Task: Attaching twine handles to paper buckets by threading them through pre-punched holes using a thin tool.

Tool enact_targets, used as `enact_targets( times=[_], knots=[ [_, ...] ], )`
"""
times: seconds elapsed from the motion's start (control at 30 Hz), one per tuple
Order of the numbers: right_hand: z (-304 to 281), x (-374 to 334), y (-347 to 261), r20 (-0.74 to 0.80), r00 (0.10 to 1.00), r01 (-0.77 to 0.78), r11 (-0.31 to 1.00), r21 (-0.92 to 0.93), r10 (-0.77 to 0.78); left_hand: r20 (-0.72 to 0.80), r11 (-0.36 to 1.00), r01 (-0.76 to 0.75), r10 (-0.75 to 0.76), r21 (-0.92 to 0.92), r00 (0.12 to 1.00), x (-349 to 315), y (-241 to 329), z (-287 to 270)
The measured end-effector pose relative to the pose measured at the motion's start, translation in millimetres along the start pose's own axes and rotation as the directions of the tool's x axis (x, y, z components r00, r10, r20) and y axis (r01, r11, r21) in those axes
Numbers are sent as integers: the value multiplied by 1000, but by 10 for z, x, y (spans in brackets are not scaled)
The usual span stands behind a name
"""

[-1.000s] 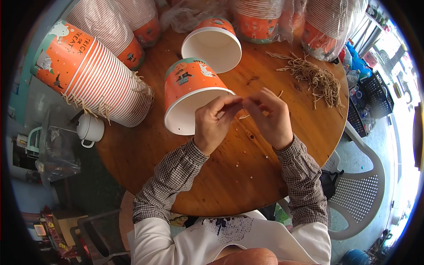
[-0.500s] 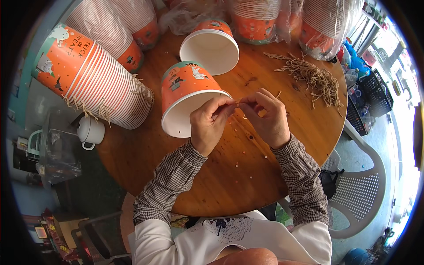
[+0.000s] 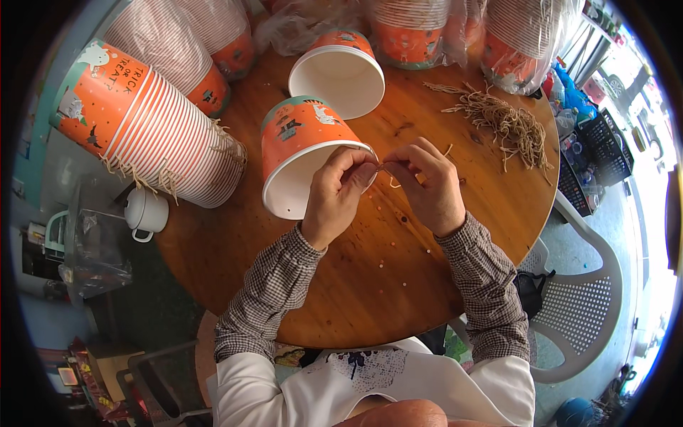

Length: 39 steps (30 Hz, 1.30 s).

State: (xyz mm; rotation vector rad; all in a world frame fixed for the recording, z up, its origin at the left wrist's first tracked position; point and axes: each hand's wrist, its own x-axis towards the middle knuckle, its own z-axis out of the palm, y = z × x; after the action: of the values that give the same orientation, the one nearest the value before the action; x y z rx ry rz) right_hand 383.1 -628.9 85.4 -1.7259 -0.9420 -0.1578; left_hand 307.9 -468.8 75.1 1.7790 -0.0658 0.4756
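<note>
Head shows bucket (image 3: pixel 304 132) on wooden table (image 3: pixel 420 306) and, probably, crated bottles (image 3: pixel 573 152).

Both hands at the near bucket's rim. Left hand (image 3: pixel 334 193) and right hand (image 3: pixel 428 186) nearly meet, fingertips pinched on thin cord (image 3: pixel 394 184); exact grip hidden by fingers. Near bucket (image 3: pixel 299 136) is orange, tipped, mouth toward wearer. Second bucket (image 3: pixel 336 84) just behind, also tipped. Cord pile (image 3: pixel 506 129) right side of wooden table (image 3: pixel 370 299). Nested bucket stack (image 3: pixel 153 128) left, leaning, cords along rims. White lidded pot (image 3: pixel 147 208) beside it.
</note>
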Motion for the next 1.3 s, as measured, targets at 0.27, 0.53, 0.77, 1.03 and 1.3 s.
enact_targets(
  times=[0.27, 0.53, 0.77, 1.03, 1.3],
  knots=[
    [85, -16, 34, 2, 999, 35, 999, 33, -36, 224, 734, 447, -389, -511, 894, 8, 67, -83],
    [117, -21, 40, -11, 996, 93, 996, -14, -94, 387, 553, 482, -288, -679, 876, 1, -108, -168],
    [41, -15, 16, 4, 999, 53, 986, 157, -55, 176, 656, 433, -421, -618, 890, -32, 37, -18],
    [70, -14, 38, 30, 996, 77, 986, 151, -82, 129, 823, 328, -303, -464, 944, -54, 16, -20],
    [-14, -10, -16, 179, 923, -384, 859, 339, 342, 8, 950, 165, -169, -264, 986, -48, 61, 15]
  ],
)
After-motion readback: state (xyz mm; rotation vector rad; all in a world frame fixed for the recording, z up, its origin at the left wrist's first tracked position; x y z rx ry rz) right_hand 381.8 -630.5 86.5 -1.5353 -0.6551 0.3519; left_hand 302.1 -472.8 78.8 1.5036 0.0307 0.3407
